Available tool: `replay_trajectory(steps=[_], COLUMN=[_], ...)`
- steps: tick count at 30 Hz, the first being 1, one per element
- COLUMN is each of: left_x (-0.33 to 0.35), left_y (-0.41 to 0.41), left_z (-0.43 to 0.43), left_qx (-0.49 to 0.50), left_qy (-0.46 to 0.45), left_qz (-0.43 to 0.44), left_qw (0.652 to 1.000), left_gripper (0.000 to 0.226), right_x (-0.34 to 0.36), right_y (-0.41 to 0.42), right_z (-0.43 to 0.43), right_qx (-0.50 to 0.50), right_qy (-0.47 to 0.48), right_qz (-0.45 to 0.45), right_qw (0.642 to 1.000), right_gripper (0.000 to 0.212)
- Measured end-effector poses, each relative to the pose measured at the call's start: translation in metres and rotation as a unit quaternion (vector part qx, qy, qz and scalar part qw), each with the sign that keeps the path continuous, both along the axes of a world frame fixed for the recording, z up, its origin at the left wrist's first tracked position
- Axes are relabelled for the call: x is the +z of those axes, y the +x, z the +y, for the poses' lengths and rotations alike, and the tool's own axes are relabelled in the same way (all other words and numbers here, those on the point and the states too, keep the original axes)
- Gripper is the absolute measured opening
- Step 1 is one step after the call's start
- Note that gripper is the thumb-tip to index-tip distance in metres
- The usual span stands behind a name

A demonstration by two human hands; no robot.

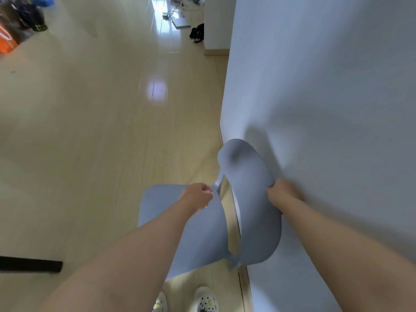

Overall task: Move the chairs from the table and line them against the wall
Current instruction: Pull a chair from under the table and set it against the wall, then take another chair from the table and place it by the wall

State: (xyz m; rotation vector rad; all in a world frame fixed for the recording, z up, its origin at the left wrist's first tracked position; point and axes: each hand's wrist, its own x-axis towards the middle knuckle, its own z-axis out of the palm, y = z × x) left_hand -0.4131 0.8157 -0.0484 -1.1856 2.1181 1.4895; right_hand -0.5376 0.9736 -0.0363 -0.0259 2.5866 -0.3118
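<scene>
A grey-blue plastic chair (202,239) stands right in front of me, its curved backrest (254,210) close to the white wall (326,109) on the right. My left hand (198,194) is closed on the far edge of the seat where the backrest's support meets it. My right hand (282,192) grips the backrest's top edge on the wall side. The chair's legs are hidden under the seat. The picture is blurred by motion.
Pale wooden floor (101,131) stretches ahead and to the left. A black bar (31,264) lies on the floor at the lower left. Bags and an orange box (6,41) sit far left; a laptop (181,23), cables and a black bag (197,32) lie far ahead.
</scene>
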Motion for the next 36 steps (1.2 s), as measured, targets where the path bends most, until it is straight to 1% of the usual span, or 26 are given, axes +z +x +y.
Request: replay_trajectory(steps=[4, 8, 13, 15, 17, 20, 22, 24, 27, 29, 32, 36], left_x=[0.003, 0.004, 0.006, 0.008, 0.011, 0.017, 0.024, 0.031, 0.038, 0.046, 0.056, 0.069], left_y=[-0.016, -0.024, -0.024, -0.02, -0.012, 0.007, 0.023, 0.047, 0.084, 0.112, 0.153, 0.219], left_z=[0.016, 0.019, 0.015, 0.012, 0.002, -0.023, -0.045, -0.069, -0.106, -0.134, -0.183, -0.252], left_qx=[-0.037, -0.053, -0.03, -0.013, 0.0, 0.036, 0.062, 0.087, 0.112, 0.129, 0.16, 0.194], left_qy=[0.002, -0.007, -0.007, 0.002, -0.002, -0.02, -0.044, -0.085, -0.127, -0.153, -0.19, -0.21], left_qz=[-0.01, -0.002, -0.002, 0.001, -0.001, 0.001, -0.003, -0.018, -0.032, -0.043, -0.051, -0.069], left_qw=[0.999, 0.999, 1.0, 1.0, 1.0, 0.999, 0.997, 0.992, 0.985, 0.979, 0.967, 0.956], left_gripper=[0.034, 0.034, 0.03, 0.027, 0.032, 0.028, 0.022, 0.025, 0.029, 0.028, 0.028, 0.029], right_x=[-0.004, -0.008, 0.001, 0.012, 0.022, 0.028, 0.03, 0.034, 0.041, 0.046, 0.052, 0.054], right_y=[-0.015, -0.019, -0.016, -0.01, 0.002, 0.026, 0.044, 0.065, 0.093, 0.118, 0.164, 0.238], right_z=[0.009, 0.005, -0.001, -0.018, -0.045, -0.096, -0.124, -0.15, -0.189, -0.221, -0.28, -0.365], right_qx=[-0.038, -0.039, -0.038, 0.008, 0.07, 0.155, 0.174, 0.204, 0.25, 0.289, 0.356, 0.43], right_qy=[0.022, 0.031, 0.033, 0.033, 0.021, -0.01, -0.026, -0.034, -0.054, -0.083, -0.127, -0.131], right_qz=[0.026, 0.026, 0.045, 0.038, 0.024, 0.023, -0.007, -0.037, -0.054, -0.043, -0.012, -0.029], right_qw=[0.999, 0.998, 0.998, 0.999, 0.997, 0.988, 0.984, 0.978, 0.965, 0.953, 0.926, 0.893], right_gripper=[0.041, 0.04, 0.041, 0.05, 0.055, 0.041, 0.034, 0.028, 0.037, 0.038, 0.026, 0.033])
